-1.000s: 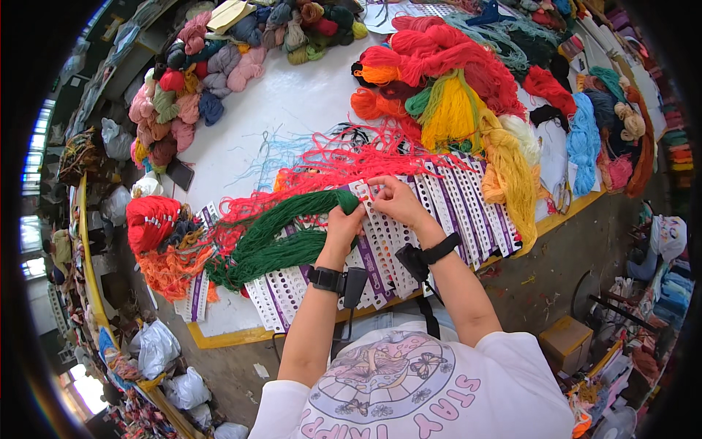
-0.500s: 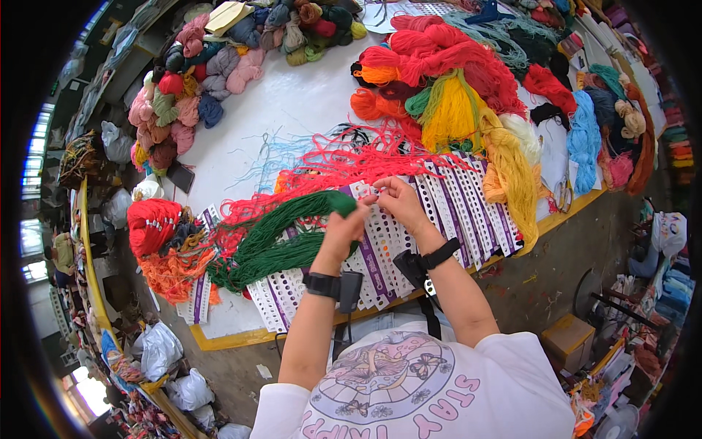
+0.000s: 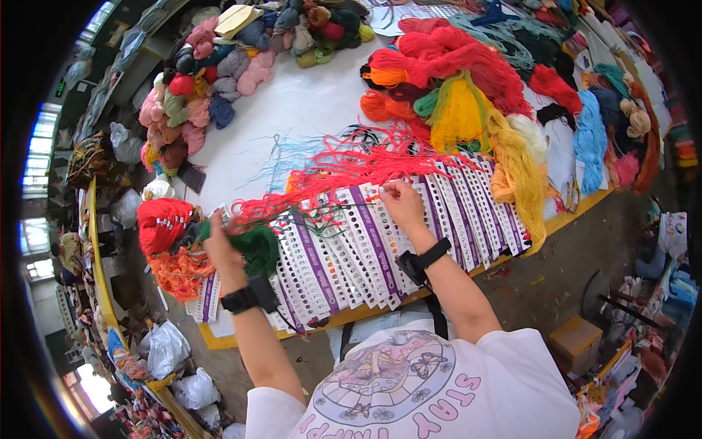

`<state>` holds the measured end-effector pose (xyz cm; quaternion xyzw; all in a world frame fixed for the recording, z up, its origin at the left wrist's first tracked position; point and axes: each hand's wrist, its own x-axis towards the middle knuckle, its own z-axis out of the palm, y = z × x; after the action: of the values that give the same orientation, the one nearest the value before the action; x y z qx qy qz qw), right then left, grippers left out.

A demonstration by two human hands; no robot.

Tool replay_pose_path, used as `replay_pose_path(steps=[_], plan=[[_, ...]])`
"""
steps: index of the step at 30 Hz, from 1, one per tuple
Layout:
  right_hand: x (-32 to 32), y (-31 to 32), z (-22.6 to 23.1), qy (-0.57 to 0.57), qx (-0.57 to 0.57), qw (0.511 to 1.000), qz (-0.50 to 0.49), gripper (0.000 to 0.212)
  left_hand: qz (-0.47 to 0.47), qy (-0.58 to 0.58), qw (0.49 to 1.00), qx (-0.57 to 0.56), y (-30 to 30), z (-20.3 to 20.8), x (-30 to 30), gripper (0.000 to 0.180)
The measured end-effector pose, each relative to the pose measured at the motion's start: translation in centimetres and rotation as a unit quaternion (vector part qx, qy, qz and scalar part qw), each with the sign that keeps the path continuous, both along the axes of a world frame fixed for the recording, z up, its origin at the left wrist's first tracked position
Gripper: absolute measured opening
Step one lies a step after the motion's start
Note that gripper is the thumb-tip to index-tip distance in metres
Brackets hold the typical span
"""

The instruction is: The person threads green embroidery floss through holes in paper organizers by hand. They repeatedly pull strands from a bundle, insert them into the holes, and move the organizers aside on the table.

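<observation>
Bags: white plastic bags point(image 3: 168, 350) on the near left, beside the counter point(image 3: 292, 95); bulging, contents hidden.
Box: brown box point(image 3: 576, 340) on the floor, near right, off the counter; contents cannot be made out.
Cards: white and purple, punched with rows of holes point(image 3: 351, 252); laid side by side, overlapping, along the near edge of the counter; red strands point(image 3: 365, 162) lie across their far ends.
Green yarn: a bundle point(image 3: 259, 252) at the left end of the cards, covering part of them; loose green strands trail right over the cards.
Left hand: blurred point(image 3: 223, 245), at the green yarn, well apart from the right hand; whether its fingers grip cannot be told.
Right hand: fingers bent point(image 3: 401, 203), thumb and fingertips close together at the far ends of the cards; anything pinched is too small to tell.
Wrist units: black, strapped on both wrists; the right one point(image 3: 413, 267) hides part of the cards.
Left pile: red skein point(image 3: 162, 225) and orange yarn point(image 3: 179, 276), beside the left hand.
Far left: mixed skeins point(image 3: 175, 110), heaped.
Far right: red yarn point(image 3: 468, 62) heaped above yellow yarn point(image 3: 457, 121); light-blue yarn point(image 3: 589, 139) further right.
Rim: outermost goods bent and cut off by darkness.
</observation>
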<state>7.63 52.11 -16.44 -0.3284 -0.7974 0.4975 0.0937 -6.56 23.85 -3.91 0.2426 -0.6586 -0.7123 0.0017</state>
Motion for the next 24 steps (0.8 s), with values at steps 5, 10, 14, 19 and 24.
replay_pose_path(steps=[5, 10, 14, 19, 24], plan=[[-1.4, -3.7, 7.4, 0.184, -0.19, 0.958, 0.112, 0.018, -0.388, -0.052, 0.89, 0.232, 8.0, 0.7, 6.1, 0.057], [-1.3, -4.2, 10.6, 0.136, -0.421, 0.879, 0.177, 0.014, -0.403, -0.065, 0.875, 0.262, 11.0, 0.5, 7.8, 0.053], [-1.0, -4.2, 10.1, 0.132, -0.428, 0.876, 0.18, 0.013, -0.415, -0.076, 0.869, 0.258, 11.3, 0.5, 8.1, 0.053], [-0.6, -4.0, 10.2, 0.094, -0.42, 0.888, 0.16, 0.014, -0.406, -0.083, 0.862, 0.293, 11.0, -0.2, 7.9, 0.054], [-0.1, -3.4, 9.1, 0.145, -0.462, 0.865, 0.131, 0.015, -0.398, -0.087, 0.88, 0.243, 10.9, -0.3, 7.8, 0.048]])
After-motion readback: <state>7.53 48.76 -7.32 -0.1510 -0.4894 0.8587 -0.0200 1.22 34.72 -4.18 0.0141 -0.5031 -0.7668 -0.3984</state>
